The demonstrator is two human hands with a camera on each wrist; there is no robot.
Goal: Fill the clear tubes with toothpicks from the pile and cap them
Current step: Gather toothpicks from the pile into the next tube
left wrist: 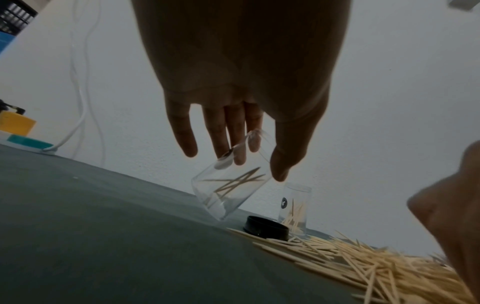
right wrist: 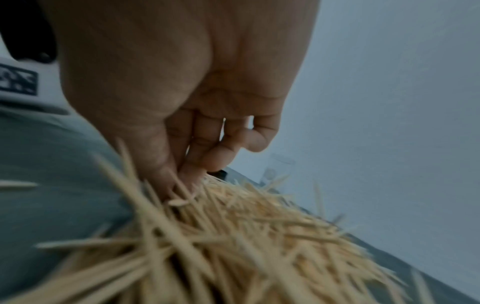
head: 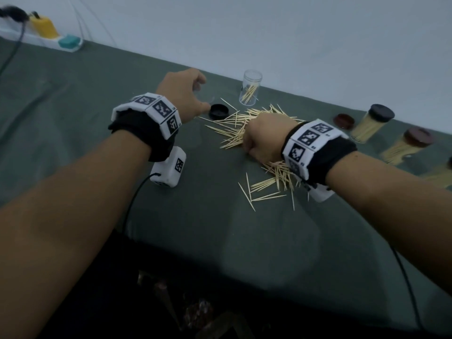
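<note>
My left hand holds a clear tube by its upper end, thumb on one side and fingers on the other. The tube is tilted, its base near the green table, with a few toothpicks inside. In the head view this hand is left of the toothpick pile. My right hand is down in the pile, thumb and fingers pinching a bunch of toothpicks. A second clear tube stands upright behind the pile, partly filled and uncapped. A black cap lies beside the pile.
Two capped tubes full of toothpicks and a loose brown cap sit at the right by the wall. A power strip with a yellow plug lies at the far left. The table's front edge is close to my body.
</note>
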